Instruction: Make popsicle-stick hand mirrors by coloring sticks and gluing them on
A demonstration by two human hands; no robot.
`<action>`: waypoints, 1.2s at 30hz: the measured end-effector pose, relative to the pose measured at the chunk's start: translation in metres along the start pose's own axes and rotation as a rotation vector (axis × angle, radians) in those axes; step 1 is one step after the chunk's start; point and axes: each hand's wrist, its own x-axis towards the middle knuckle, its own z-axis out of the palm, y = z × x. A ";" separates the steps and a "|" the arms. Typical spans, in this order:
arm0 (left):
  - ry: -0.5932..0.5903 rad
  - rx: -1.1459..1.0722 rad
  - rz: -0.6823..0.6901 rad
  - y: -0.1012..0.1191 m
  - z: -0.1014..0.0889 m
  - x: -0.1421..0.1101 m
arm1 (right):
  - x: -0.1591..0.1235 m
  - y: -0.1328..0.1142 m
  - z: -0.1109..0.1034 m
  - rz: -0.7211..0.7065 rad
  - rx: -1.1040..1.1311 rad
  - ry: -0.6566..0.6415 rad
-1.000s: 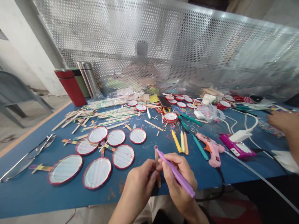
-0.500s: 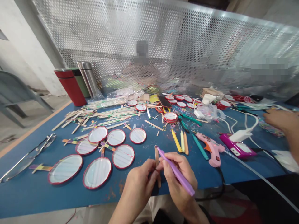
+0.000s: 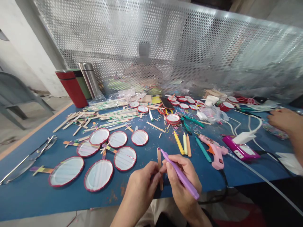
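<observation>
Between its thumb and fingers, my left hand (image 3: 144, 181) grips a wooden craft stick (image 3: 159, 157), held upright near the table's front edge. My right hand (image 3: 184, 179) is closed round a purple marker (image 3: 181, 176), its tip close to the stick's upper end, which has a purple patch. Whether the tip touches the wood I cannot tell. To the left lie several red-rimmed white discs (image 3: 98, 175) with coloured stick handles. Yellow (image 3: 179, 142), pale yellow (image 3: 185, 143), peach (image 3: 188, 145) and teal markers (image 3: 203, 149) lie beyond my right hand.
A pink glue gun (image 3: 214, 149) and a purple power strip (image 3: 240, 148) with cables lie to the right. Loose craft sticks (image 3: 75, 119), a red flask (image 3: 72, 90) and glasses (image 3: 30, 159) are on the left. Another person's hand (image 3: 282, 119) is at far right.
My right hand and the purple marker have shifted slightly right, the tip a little off the stick's end. My left hand stays in place with the craft stick.
</observation>
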 end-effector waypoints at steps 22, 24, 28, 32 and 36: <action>0.001 -0.027 0.025 0.001 -0.001 -0.001 | 0.000 -0.003 -0.002 -0.025 -0.036 -0.015; -0.001 -0.031 0.023 0.002 -0.001 -0.001 | 0.000 -0.004 -0.002 -0.035 -0.043 -0.027; -0.005 -0.032 0.028 0.000 -0.002 -0.001 | 0.002 -0.005 -0.002 -0.034 -0.068 -0.028; -0.011 -0.034 0.028 0.000 -0.001 -0.002 | 0.002 -0.005 -0.001 -0.036 -0.085 -0.031; -0.004 -0.034 0.015 0.002 -0.001 -0.002 | 0.002 -0.006 -0.003 -0.030 -0.103 -0.040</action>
